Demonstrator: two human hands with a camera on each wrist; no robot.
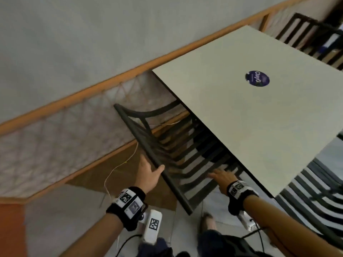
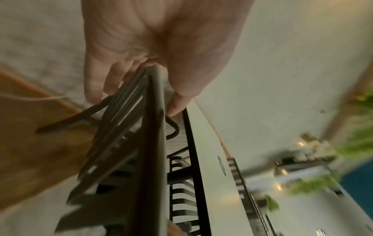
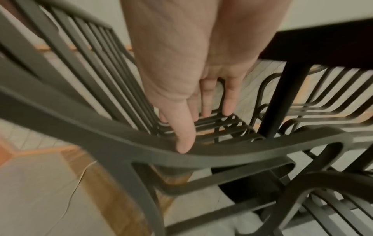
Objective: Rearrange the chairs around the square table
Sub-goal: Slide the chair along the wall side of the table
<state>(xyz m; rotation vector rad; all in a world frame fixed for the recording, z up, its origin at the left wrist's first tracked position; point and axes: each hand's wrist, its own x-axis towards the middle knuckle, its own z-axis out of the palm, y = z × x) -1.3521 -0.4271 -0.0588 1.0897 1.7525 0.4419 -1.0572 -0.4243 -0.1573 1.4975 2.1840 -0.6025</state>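
Gripping the top rail of the dark slatted chair, the fingers of my left hand are wrapped over one side of the rail, with the thumb pressed to the other side; in the left wrist view the rail runs straight out from between them. My right hand is further along the same chair, on the side nearer the counter. Its fingers are straight and slightly apart, reaching down toward the seat slats, and the thumb lies against the curved armrest. I cannot tell whether the fingertips actually touch the slats, since the wrist view is blurred.

The chair sits pushed partway under the counter's edge, its seat hidden below the pale top and its back tilted away from the counter toward me. A black counter leg stands just beyond the seat. A round dark sticker lies on the counter top. A second slatted chair stands at the adjoining side of the counter, to my right, and a third is at the counter's far side. A thin pale cord trails across the floor on the side of the held chair away from the counter.
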